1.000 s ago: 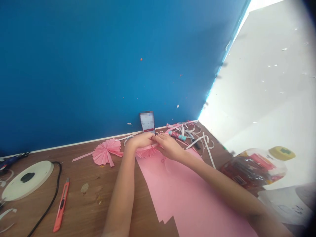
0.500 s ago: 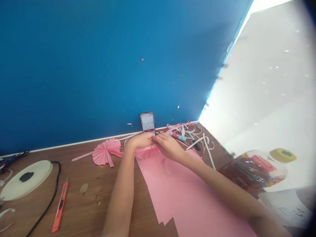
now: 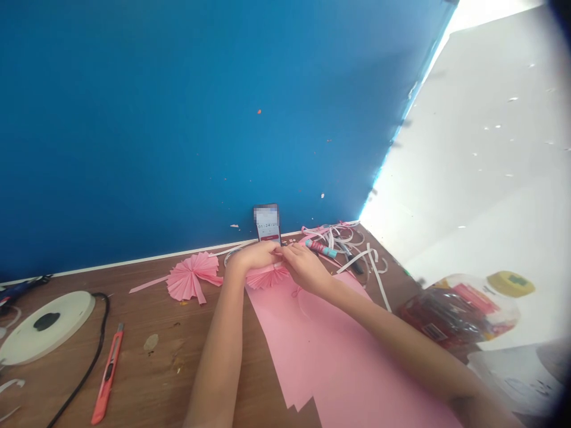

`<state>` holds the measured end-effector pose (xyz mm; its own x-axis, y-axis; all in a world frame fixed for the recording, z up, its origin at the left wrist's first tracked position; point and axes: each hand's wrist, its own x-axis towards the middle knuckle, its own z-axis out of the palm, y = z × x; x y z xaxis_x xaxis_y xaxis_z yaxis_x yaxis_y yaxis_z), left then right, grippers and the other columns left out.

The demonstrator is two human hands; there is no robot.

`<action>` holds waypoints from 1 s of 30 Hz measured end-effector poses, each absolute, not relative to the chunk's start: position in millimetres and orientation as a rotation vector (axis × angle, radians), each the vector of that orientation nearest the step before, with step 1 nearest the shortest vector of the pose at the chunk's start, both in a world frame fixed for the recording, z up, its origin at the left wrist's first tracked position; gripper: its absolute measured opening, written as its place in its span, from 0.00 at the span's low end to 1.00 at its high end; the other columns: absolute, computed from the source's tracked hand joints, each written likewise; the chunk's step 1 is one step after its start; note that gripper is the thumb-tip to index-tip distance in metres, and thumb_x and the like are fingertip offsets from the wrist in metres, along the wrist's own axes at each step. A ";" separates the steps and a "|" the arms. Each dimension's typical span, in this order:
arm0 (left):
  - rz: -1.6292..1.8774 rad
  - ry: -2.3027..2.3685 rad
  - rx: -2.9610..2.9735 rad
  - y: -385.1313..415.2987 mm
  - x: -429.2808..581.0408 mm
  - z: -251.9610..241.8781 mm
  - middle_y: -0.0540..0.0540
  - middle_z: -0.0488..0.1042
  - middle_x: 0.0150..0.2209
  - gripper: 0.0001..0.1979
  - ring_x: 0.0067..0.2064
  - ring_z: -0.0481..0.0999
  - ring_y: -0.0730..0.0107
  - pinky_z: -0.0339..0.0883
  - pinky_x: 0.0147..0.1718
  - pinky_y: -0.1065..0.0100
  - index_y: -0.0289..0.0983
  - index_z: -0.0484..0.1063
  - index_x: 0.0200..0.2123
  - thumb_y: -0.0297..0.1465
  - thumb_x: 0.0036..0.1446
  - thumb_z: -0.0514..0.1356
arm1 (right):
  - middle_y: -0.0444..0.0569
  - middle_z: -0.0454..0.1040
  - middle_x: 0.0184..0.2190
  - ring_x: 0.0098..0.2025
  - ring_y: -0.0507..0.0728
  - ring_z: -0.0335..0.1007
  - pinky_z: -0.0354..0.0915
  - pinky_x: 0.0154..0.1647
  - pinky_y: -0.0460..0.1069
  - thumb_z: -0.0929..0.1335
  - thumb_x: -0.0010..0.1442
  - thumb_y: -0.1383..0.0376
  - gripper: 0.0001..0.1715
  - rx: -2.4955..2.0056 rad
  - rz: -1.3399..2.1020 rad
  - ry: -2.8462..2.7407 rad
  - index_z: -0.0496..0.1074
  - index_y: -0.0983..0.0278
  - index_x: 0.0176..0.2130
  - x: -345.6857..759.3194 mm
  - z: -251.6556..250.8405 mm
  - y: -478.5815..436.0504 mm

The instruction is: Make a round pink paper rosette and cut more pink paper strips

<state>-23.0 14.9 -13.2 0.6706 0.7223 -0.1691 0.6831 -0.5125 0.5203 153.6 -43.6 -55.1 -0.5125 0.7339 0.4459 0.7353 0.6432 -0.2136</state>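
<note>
while left hand [image 3: 259,254] and right hand [image 3: 306,267] meet near the back edge of the table [image 3: 147,380], the pleated fan [image 3: 269,277] sits under their fingers, at the pink sheet's [image 3: 307,345] far end. grip narrow on both, fingertips bunched on the fan's upper part, exact contact hidden. looks like thin paper: probably very light, springy along folds, easily creased or torn, not slippery. best pinch lightly at gathered pleats, not loose outer edges.
</note>
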 end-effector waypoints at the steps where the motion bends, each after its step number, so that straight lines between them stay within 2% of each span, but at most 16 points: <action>1: 0.090 1.082 2.324 14.9 -23.0 -13.5 0.48 0.77 0.36 0.11 0.36 0.72 0.67 0.62 0.35 0.71 0.37 0.69 0.31 0.38 0.56 0.52 | 0.52 0.72 0.39 0.42 0.58 0.62 0.56 0.41 0.51 0.59 0.61 0.76 0.20 -1.145 -0.003 -2.361 0.63 0.65 0.52 153.3 -55.7 -43.6; 10: 0.064 1.126 2.301 16.1 -25.5 -14.2 0.49 0.73 0.33 0.12 0.34 0.69 0.69 0.59 0.31 0.72 0.37 0.66 0.30 0.40 0.54 0.54 | 0.52 0.72 0.39 0.41 0.58 0.62 0.55 0.40 0.50 0.60 0.60 0.75 0.17 -1.133 -0.008 -2.356 0.65 0.64 0.48 154.3 -52.3 -45.0; 14: 0.055 1.097 2.306 14.0 -22.2 -10.8 0.50 0.73 0.32 0.09 0.33 0.68 0.70 0.58 0.30 0.72 0.37 0.65 0.29 0.37 0.54 0.53 | 0.51 0.71 0.37 0.40 0.58 0.61 0.55 0.39 0.50 0.60 0.58 0.77 0.20 -1.169 -0.020 -2.405 0.64 0.65 0.50 153.6 -49.2 -47.3; 18: 0.066 1.122 2.322 14.5 -22.2 -11.5 0.50 0.72 0.30 0.08 0.31 0.67 0.71 0.57 0.29 0.72 0.37 0.64 0.28 0.35 0.54 0.52 | 0.53 0.71 0.41 0.44 0.59 0.61 0.56 0.41 0.50 0.60 0.57 0.78 0.25 -1.168 0.017 -2.400 0.62 0.65 0.53 152.5 -49.7 -48.8; 25: 0.099 1.106 2.335 14.7 -22.8 -12.2 0.49 0.72 0.31 0.09 0.32 0.68 0.71 0.57 0.29 0.72 0.37 0.64 0.29 0.37 0.55 0.51 | 0.52 0.70 0.44 0.44 0.59 0.61 0.57 0.42 0.51 0.59 0.58 0.78 0.24 -1.146 -0.012 -2.388 0.63 0.64 0.53 153.4 -49.9 -48.7; 30: 0.079 1.118 2.342 12.4 -16.0 -9.9 0.49 0.73 0.32 0.10 0.31 0.69 0.70 0.56 0.27 0.71 0.37 0.65 0.29 0.38 0.54 0.53 | 0.52 0.70 0.41 0.43 0.59 0.60 0.56 0.42 0.51 0.59 0.56 0.79 0.26 -1.180 -0.039 -2.388 0.63 0.65 0.52 153.1 -55.1 -46.3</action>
